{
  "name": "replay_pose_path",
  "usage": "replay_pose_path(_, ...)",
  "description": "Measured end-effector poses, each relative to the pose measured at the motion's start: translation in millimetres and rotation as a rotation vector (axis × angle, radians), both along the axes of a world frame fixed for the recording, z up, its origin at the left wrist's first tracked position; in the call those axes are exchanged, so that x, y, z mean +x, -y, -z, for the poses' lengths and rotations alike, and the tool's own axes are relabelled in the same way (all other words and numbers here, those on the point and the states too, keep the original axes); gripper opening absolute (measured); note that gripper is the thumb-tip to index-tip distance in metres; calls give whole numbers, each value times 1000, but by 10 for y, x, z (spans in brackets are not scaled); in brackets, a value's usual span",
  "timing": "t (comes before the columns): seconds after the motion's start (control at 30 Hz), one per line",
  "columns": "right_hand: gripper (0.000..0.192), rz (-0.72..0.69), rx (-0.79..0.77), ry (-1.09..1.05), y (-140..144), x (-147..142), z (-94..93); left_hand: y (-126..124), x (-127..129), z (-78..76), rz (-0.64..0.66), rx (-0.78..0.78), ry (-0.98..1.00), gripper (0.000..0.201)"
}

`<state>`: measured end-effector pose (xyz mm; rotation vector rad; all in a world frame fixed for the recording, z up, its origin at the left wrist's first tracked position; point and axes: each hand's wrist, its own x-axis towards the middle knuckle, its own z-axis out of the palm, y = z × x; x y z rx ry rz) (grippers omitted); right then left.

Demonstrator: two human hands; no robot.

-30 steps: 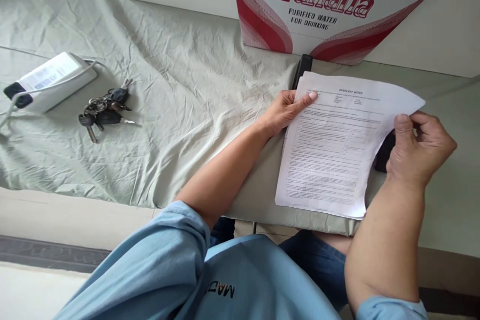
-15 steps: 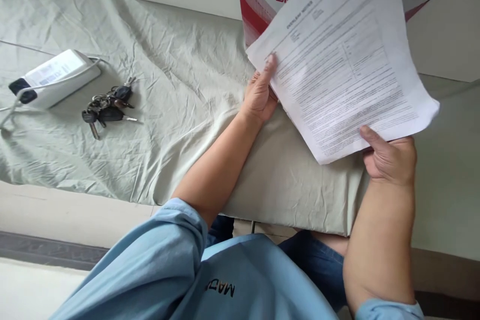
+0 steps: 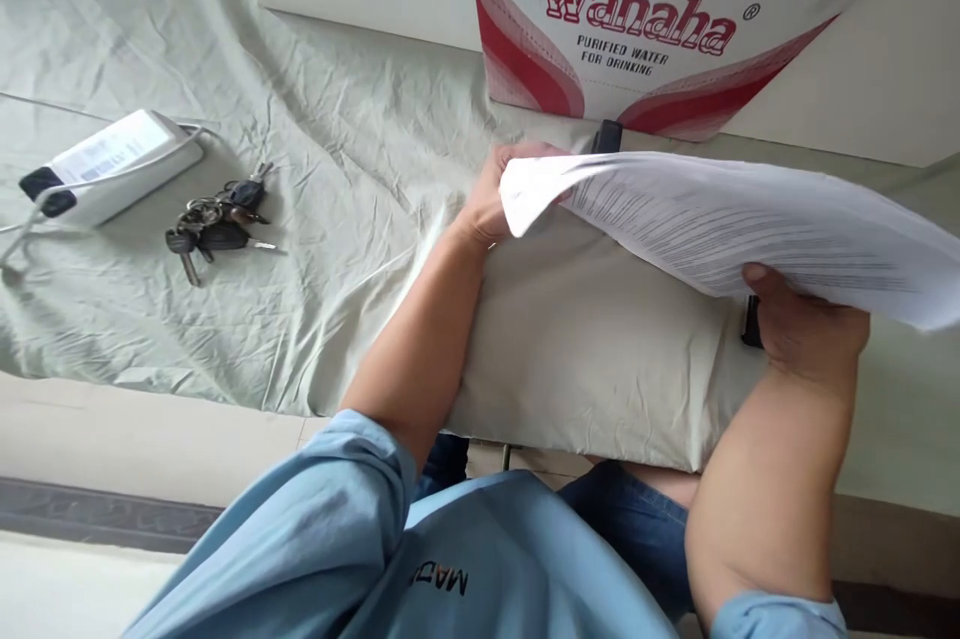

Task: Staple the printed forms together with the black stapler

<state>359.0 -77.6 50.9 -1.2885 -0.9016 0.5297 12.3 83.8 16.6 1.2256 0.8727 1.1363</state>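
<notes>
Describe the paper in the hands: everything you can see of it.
The paper is a white printed sheet, or a few sheets together, with lines of small black text too fine to read. It is held off the cloth, nearly flat and seen almost edge-on, bowed slightly upward. The left hand grips its near-left corner, which curls over. The right hand supports it from below, thumb tip at the near edge. Its right end runs out of view. It partly hides a dark object behind.

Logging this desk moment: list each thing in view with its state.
Printed sheet: lifted off the cloth, nearly flat, held by both hands.
Left hand: gripping the sheet's left corner.
Right hand: holding the sheet from below.
Keys: lying bunched on the cloth.
Wahaha box: upright.
Power strip: lying flat.
</notes>
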Motion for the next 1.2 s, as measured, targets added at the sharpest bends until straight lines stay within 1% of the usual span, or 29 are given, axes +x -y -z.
replay_pose_path(0.07,73,17,6,6,29,33,37,15,-19,-64,81,82,-85,48)
replay_pose_path(0.1,73,4,-33,14,42,56,49,8,-32,-73,137,120,-147,50)
replay_pose_path(0.17,74,-13,-150,54,58,101,61,-20,-58,-49,248,148,-278,49)
replay_pose_path(0.2,76,-13,-185,76,57,117,64,-35,-69,-24,277,149,-319,47)
replay_pose_path(0.23,80,-14,-185,93,51,127,65,-47,-78,-1,288,141,-335,46)
replay_pose_path(0.3,90,-31,-105,101,26,130,67,-52,-89,25,272,100,-306,50)
replay_pose_path(0.33,93,-54,-72,95,10,126,67,-46,-90,24,278,81,-303,59)
replay_pose_path(0.4,91,-105,-85,88,-20,111,64,-24,-84,1,292,60,-341,76)
replay_pose_path(0.43,87,-125,-108,86,-33,101,61,-10,-77,-14,296,52,-373,77)
replay_pose_path(0.5,80,-153,-123,90,-51,74,49,17,-53,-34,272,21,-381,63)
replay_pose_path(0.53,77,-155,-107,91,-52,54,41,29,-39,-35,255,-5,-342,57)
replay_pose_path(0.57,75,-148,-85,90,-46,29,31,38,-24,-30,242,-31,-285,56)
replay_pose_path(0.63,71,-134,-86,77,-12,-31,6,44,7,-7,203,-64,-171,60)
replay_pose_path(0.7,69,-163,-194,38,47,-74,-26,33,29,24,133,-75,-103,60)
replay_pose_path(0.77,66,-234,-369,-19,110,-55,-71,15,32,48,76,-78,-88,58)
replay_pose_path(0.8,66,-265,-430,-45,136,-13,-100,8,25,51,69,-79,-93,59)
replay_pose_path(0.83,67,-281,-450,-66,156,52,-133,4,13,48,79,-80,-103,61)
replay_pose_path(0.87,70,-275,-434,-81,172,133,-170,6,-1,36,108,-83,-114,63)
replay_pose_path(0.9,75,-250,-377,-87,183,221,-207,12,-16,15,154,-88,-127,66)
replay_pose_path(0.93,81,-212,-316,-90,193,307,-243,22,-29,-14,212,-95,-141,70)
replay_pose_path(0.97,86,-152,-292,-88,205,377,-275,35,-39,-51,278,-105,-157,72)
replay_pose_path(1.03,90,-119,-321,-102,236,435,-319,66,-43,-136,410,-123,-202,75)
replay_pose_path(1.13,91,-235,-496,-81,292,297,-319,106,-11,-248,560,-123,-291,77)
replay_pose_path(1.17,90,-303,-570,-69,306,216,-300,117,6,-271,597,-118,-317,77)
replay_pose_path(1.2,83,-385,-656,-71,313,134,-272,127,25,-284,627,-111,-335,76)
